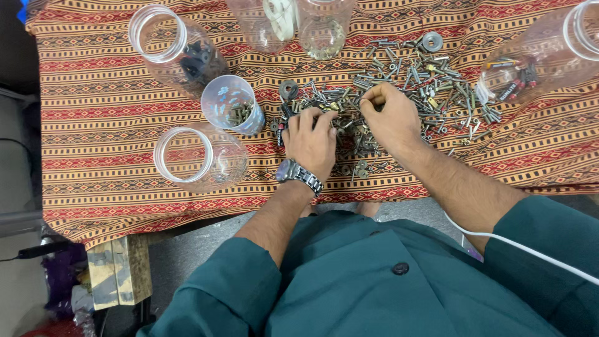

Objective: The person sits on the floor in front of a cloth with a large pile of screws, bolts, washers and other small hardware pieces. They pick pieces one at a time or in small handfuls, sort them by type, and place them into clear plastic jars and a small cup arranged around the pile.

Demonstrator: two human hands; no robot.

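- Grey metal screws, bolts and washers in a loose heap (399, 87) are spread thin over the striped orange woven cloth on the tabletop (106, 106), likely so single pieces can be picked out.
- The left hand (310, 138), wearing a steel wristwatch (298, 173), rests on the heap's near edge, fingers curled down onto small pieces.
- The right hand (388, 115) sits just beside it, fingertips pinched together on a small piece I cannot identify.
- Clear plastic jars stand open left of the hands: an empty one (196, 157) and a small one holding brownish screws (234, 105).
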